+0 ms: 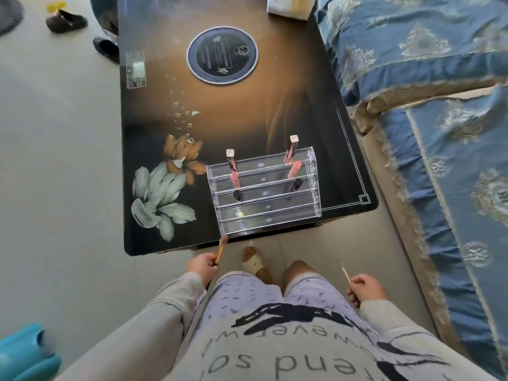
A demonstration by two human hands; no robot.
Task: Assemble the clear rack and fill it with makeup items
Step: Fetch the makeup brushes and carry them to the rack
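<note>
Two busy hands: left hand (202, 266) gripping an orange-handled makeup brush (221, 247), right hand (367, 290) pinching a thin pale stick (345, 273). On the dark flowered desk (220, 119), a clear plastic stepped rack (269, 213) with makeup tubes (294, 169) standing inside.

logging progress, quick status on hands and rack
Left hand holds orange-handled brush, right hand holds thin stick. Clear rack assembled on table, six makeup items in back three rows, front rows look empty. Nothing blocking the rack.
</note>
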